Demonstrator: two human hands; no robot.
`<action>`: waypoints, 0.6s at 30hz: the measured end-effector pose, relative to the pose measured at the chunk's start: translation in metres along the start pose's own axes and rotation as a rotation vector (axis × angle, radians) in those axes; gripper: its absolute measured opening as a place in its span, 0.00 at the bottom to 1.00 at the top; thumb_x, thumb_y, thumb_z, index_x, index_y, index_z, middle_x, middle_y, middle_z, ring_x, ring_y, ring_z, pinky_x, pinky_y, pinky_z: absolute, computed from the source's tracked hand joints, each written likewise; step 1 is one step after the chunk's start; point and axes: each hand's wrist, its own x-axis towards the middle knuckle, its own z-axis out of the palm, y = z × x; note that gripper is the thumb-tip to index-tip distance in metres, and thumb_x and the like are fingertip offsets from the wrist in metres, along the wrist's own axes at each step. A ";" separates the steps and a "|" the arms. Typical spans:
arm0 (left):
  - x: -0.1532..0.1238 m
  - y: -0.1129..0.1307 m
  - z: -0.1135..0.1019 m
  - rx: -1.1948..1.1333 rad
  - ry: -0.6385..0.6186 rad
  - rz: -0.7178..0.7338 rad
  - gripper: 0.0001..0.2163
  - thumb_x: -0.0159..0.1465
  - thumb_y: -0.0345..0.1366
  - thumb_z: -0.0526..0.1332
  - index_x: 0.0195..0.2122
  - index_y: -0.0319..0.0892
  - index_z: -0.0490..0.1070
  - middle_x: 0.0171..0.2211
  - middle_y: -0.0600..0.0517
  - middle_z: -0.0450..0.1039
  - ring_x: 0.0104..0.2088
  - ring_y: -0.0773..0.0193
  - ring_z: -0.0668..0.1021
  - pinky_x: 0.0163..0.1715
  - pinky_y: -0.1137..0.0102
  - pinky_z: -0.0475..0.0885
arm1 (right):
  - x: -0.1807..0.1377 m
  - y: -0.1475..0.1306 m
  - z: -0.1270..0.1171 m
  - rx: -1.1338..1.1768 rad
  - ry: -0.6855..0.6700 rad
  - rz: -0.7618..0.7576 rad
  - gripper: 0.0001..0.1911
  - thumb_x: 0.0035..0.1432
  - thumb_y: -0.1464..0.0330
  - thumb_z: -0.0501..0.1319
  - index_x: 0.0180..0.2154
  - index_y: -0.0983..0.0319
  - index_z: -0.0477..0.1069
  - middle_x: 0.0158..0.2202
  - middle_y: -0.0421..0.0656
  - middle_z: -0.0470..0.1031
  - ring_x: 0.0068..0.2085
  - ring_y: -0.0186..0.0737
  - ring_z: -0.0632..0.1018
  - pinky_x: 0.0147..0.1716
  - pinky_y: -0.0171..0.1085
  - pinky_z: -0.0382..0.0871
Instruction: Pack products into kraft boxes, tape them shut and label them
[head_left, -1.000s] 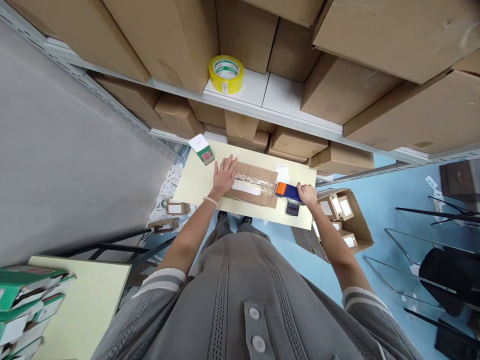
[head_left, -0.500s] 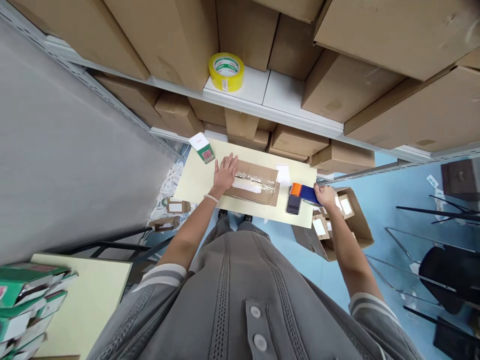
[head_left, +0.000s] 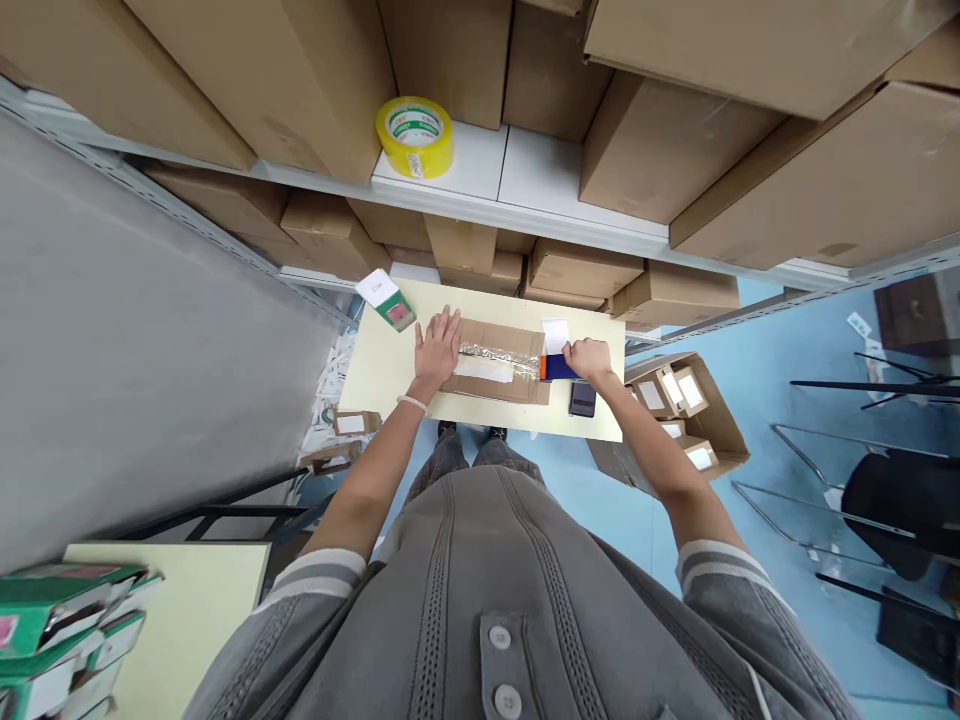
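On the cream table lies a flat cardboard box (head_left: pixel 501 388) with shiny clear tape along its top and a white label. My left hand (head_left: pixel 438 345) rests on its left end, fingers spread. My right hand (head_left: pixel 588 359) is closed around a blue tool with an orange end (head_left: pixel 559 367), whose exact kind I cannot make out. The orange end meets the box's right edge. A dark phone-like device (head_left: pixel 583 399) lies just below the right hand. Behind the tool is a white slip of paper (head_left: pixel 555 334).
A green-and-white small box (head_left: pixel 386 300) stands at the table's (head_left: pixel 375 360) back left corner. Shelves above hold cardboard boxes and a yellow tape roll (head_left: pixel 415 138). An open carton (head_left: pixel 724 410) with small boxes is right of the table. Green boxes (head_left: pixel 60 620) are stacked at lower left.
My right hand has moved left with the blue tool, bringing its orange end to the box's right edge and uncovering the dark device. My left hand stays on the box.
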 end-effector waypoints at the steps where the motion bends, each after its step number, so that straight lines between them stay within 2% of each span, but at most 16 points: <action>1: 0.000 0.000 0.000 -0.002 0.000 0.002 0.27 0.72 0.38 0.37 0.73 0.46 0.41 0.74 0.52 0.40 0.71 0.50 0.52 0.69 0.47 0.41 | 0.003 -0.004 -0.002 0.012 -0.006 0.008 0.27 0.68 0.60 0.48 0.45 0.71 0.79 0.44 0.63 0.80 0.50 0.55 0.79 0.47 0.42 0.67; 5: 0.001 0.000 0.001 -0.012 -0.001 0.017 0.28 0.72 0.38 0.37 0.73 0.43 0.40 0.74 0.50 0.38 0.71 0.50 0.51 0.69 0.50 0.47 | 0.015 -0.015 -0.008 0.061 -0.036 0.069 0.25 0.67 0.61 0.50 0.47 0.72 0.78 0.47 0.64 0.79 0.52 0.56 0.78 0.48 0.41 0.67; 10: 0.002 -0.001 0.002 -0.012 -0.008 0.046 0.28 0.72 0.38 0.36 0.73 0.38 0.41 0.74 0.47 0.38 0.72 0.50 0.50 0.67 0.54 0.50 | 0.022 -0.011 -0.012 0.130 -0.123 0.194 0.21 0.63 0.63 0.55 0.48 0.71 0.77 0.45 0.63 0.79 0.51 0.53 0.79 0.45 0.38 0.69; 15: 0.003 -0.002 0.003 0.001 0.005 0.061 0.28 0.72 0.38 0.36 0.72 0.37 0.42 0.74 0.45 0.38 0.71 0.50 0.51 0.67 0.55 0.52 | 0.004 -0.010 0.004 0.200 -0.239 0.317 0.17 0.59 0.66 0.58 0.44 0.71 0.79 0.41 0.61 0.81 0.44 0.50 0.82 0.39 0.38 0.72; 18: 0.003 -0.004 0.005 0.017 0.016 0.068 0.28 0.72 0.37 0.36 0.72 0.37 0.44 0.73 0.45 0.39 0.71 0.49 0.53 0.66 0.55 0.54 | -0.017 -0.013 0.017 0.228 -0.249 0.369 0.18 0.60 0.67 0.57 0.44 0.72 0.79 0.40 0.62 0.81 0.43 0.50 0.83 0.37 0.38 0.73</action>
